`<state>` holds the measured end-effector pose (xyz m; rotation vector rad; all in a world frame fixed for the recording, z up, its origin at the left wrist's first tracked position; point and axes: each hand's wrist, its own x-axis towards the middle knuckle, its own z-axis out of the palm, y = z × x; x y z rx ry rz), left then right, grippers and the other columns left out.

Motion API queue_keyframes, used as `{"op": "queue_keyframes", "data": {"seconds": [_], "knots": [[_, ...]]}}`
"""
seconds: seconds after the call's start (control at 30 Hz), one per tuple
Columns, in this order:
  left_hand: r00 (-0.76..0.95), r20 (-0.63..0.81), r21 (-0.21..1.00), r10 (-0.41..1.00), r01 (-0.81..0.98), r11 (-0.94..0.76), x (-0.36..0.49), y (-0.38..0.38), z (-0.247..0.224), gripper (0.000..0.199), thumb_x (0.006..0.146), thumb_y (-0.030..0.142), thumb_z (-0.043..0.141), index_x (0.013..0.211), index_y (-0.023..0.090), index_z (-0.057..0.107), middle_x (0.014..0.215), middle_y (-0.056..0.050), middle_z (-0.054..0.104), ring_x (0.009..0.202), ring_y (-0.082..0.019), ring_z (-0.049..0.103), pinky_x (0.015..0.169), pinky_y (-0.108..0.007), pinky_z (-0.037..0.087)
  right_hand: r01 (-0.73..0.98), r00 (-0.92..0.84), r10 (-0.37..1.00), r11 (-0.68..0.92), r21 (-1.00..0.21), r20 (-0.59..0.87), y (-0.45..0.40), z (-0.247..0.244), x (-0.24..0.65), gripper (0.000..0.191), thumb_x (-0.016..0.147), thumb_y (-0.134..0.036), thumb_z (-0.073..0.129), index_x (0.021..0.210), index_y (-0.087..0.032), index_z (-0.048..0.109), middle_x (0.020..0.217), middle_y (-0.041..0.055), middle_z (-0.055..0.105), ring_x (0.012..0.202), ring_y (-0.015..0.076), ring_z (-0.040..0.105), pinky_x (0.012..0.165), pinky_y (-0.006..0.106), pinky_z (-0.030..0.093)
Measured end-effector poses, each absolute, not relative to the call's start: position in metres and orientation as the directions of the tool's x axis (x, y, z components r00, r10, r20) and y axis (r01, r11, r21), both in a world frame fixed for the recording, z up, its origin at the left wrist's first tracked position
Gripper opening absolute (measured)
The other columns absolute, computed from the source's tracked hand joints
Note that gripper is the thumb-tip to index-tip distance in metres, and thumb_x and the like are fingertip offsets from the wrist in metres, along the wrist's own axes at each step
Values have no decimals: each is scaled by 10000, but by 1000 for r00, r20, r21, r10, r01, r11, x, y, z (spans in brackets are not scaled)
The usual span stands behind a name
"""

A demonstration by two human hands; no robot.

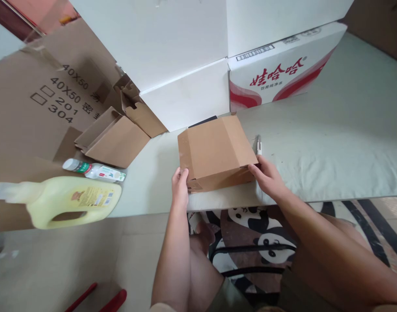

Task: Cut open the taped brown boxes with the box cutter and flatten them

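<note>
A small brown cardboard box (218,145) rests near the front edge of the cloth-covered table, its broad face turned up. My left hand (180,182) grips its near left corner, thumb on the side and the other fingers mostly hidden. At the near right corner, my right hand (266,173) holds the box with the thumb in front and fingers behind. Just beyond that hand lies a utility knife with a white handle (259,146). Part of a dark flat item (202,121) shows behind the box.
A white and red water carton (283,71) stands at the back right. Brown cardboard boxes (117,138) sit on the left, with a plastic bottle (94,170) and a yellow detergent jug (75,201) lying nearer. Pale cloth (325,151) covers the table.
</note>
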<state>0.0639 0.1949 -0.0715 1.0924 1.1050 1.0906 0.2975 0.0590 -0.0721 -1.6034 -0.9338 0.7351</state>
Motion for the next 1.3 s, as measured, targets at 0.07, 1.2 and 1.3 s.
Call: {"op": "queue_keyframes", "data": {"seconds": [0.07, 1.2, 1.3], "knots": [[106, -113, 987, 988, -101, 123, 64, 195, -72, 350, 701, 462, 785, 910, 193, 704, 932, -55, 784, 898, -236, 740, 778, -309, 559, 202, 501, 865, -109, -973, 7, 59, -73, 298, 298, 868, -522, 537, 823, -231, 488, 706, 3, 499, 683, 185, 484, 597, 320, 374], [141, -132, 987, 981, -76, 143, 67, 194, -72, 324, 743, 461, 721, 938, 203, 693, 993, -81, 778, 992, -278, 735, 822, -354, 569, 220, 494, 869, -88, -972, 33, 57, -79, 295, 296, 913, -488, 503, 965, -215, 606, 925, 76, 706, 943, 273, 624, 771, 387, 497], [145, -131, 987, 981, -70, 142, 67, 193, -71, 325, 746, 467, 718, 938, 205, 695, 993, -80, 777, 1000, -278, 732, 830, -355, 566, 220, 489, 872, -85, -972, 34, 57, -79, 295, 291, 919, -485, 503, 980, -220, 608, 945, 76, 704, 949, 270, 623, 763, 378, 494]]}}
